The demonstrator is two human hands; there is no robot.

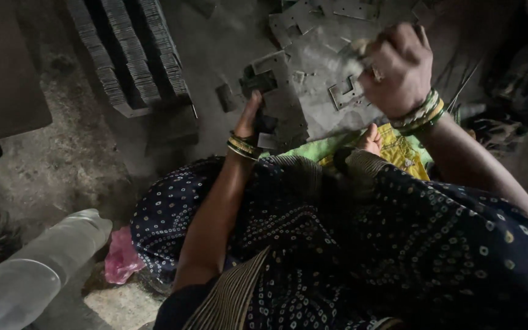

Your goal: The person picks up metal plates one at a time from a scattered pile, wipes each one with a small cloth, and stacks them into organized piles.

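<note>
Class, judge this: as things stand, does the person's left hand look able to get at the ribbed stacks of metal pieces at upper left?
Probably yes: the left hand rests on a flat metal plate, and only bare floor lies between it and the stacks.

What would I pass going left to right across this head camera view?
Clear plastic bottle → pink crumpled bag → rows of stacked metal pieces → left hand on a grey metal plate → yellow cloth → right hand, raised in a fist.

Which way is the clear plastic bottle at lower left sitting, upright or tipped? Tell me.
Tipped. The clear plastic bottle lies on its side on the ground, its length slanting across the lower left corner, beside a crumpled pink bag.
</note>
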